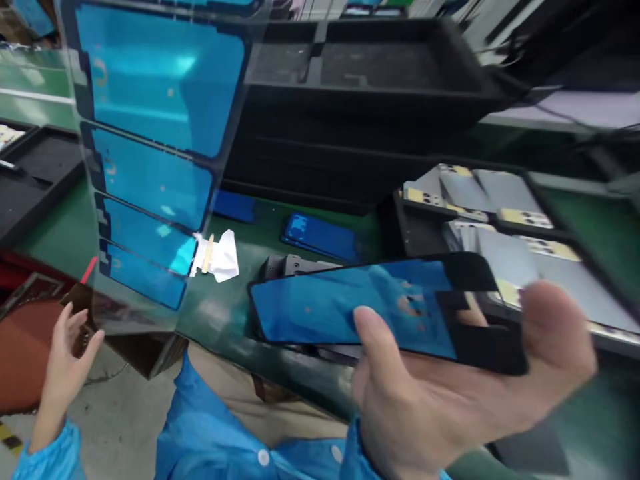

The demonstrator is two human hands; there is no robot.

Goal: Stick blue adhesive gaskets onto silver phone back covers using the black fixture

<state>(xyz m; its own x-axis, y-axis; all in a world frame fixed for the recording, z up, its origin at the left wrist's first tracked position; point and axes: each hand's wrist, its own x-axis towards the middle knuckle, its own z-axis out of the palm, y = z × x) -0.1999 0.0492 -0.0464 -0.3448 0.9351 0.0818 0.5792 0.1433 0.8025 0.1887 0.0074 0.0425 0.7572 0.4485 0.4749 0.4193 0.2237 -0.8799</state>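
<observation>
My right hand (450,393) is closed round a flat phone screen panel (350,307) with a blue film on it, thumb on the near edge and fingers behind the far right end. My left hand (67,350) is low at the left. It pinches the bottom edge of a tall clear sheet (150,133) that carries several blue film stickers and stands upright at the left. A white tab with a small stick (220,257) shows just right of the sheet's lower stickers.
A green bench (260,227) carries stacked black trays (360,100) at the back and a black tray of phone back covers (500,207) at the right. Two blue parts (320,237) lie on the bench. A black fixture (290,267) sits behind the panel. Another black tray (35,167) is at the left.
</observation>
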